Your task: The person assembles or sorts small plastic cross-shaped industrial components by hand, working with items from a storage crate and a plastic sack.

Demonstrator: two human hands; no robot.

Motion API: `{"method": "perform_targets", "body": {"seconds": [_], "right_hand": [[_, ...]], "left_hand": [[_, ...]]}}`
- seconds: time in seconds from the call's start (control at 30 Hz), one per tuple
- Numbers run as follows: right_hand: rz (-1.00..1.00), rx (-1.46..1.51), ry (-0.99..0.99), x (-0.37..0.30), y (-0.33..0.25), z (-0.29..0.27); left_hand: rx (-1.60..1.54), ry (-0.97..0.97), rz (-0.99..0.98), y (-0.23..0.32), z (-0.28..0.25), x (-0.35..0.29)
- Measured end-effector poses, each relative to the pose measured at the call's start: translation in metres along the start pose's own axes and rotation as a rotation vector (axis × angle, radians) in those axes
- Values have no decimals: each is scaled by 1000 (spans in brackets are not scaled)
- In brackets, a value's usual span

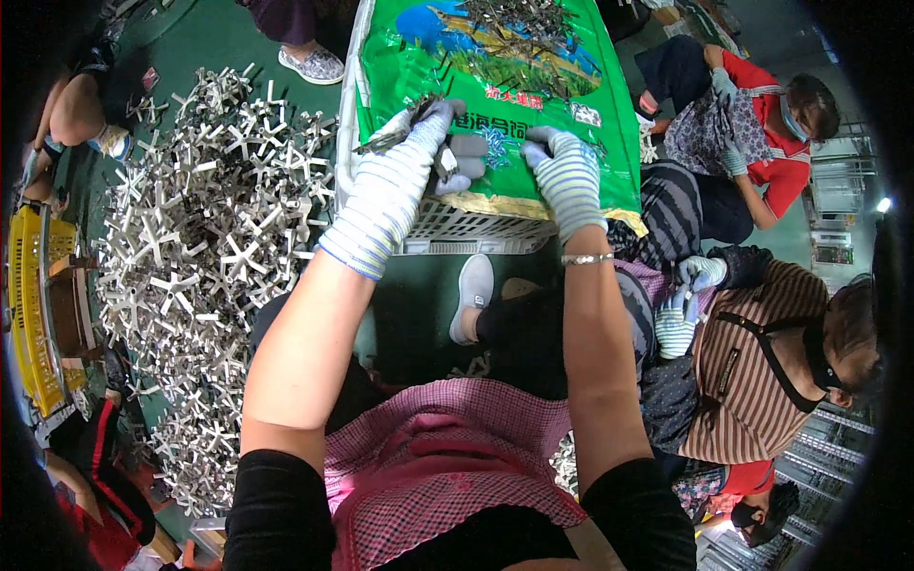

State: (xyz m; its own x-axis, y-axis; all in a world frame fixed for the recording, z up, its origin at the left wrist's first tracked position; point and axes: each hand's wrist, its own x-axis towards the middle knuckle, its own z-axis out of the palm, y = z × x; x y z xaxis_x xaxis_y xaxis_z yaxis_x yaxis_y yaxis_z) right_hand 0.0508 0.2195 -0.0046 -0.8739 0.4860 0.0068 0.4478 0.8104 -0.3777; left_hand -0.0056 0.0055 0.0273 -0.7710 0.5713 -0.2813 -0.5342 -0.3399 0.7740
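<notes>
My left hand, in a striped knit glove with grey-coated fingers, is curled over the near left part of a green printed sack. It grips a bundle of thin dark strips, and a small pale piece shows by its fingers; the exact kind is unclear. Gloved the same way, my right hand hovers over or rests on the sack's near right part, fingers bent and a little apart, with nothing visible in them. The sack lies across a white plastic crate. More dark strips are heaped on its far end.
A large heap of pale star-shaped parts covers the floor on my left. Beyond it stands a yellow crate. Several people sit close on the right, one in a striped top. A grey shoe is below the crate.
</notes>
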Motion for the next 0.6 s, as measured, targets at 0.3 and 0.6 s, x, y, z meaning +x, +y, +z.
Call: {"method": "perform_targets", "body": {"seconds": [0.3, 0.6], "right_hand": [[-144, -289, 72, 2, -7, 27], [-4, -41, 99, -2, 6, 20]], "left_hand": [[102, -70, -25, 0, 3, 7], [56, -182, -5, -5, 15, 10]]}}
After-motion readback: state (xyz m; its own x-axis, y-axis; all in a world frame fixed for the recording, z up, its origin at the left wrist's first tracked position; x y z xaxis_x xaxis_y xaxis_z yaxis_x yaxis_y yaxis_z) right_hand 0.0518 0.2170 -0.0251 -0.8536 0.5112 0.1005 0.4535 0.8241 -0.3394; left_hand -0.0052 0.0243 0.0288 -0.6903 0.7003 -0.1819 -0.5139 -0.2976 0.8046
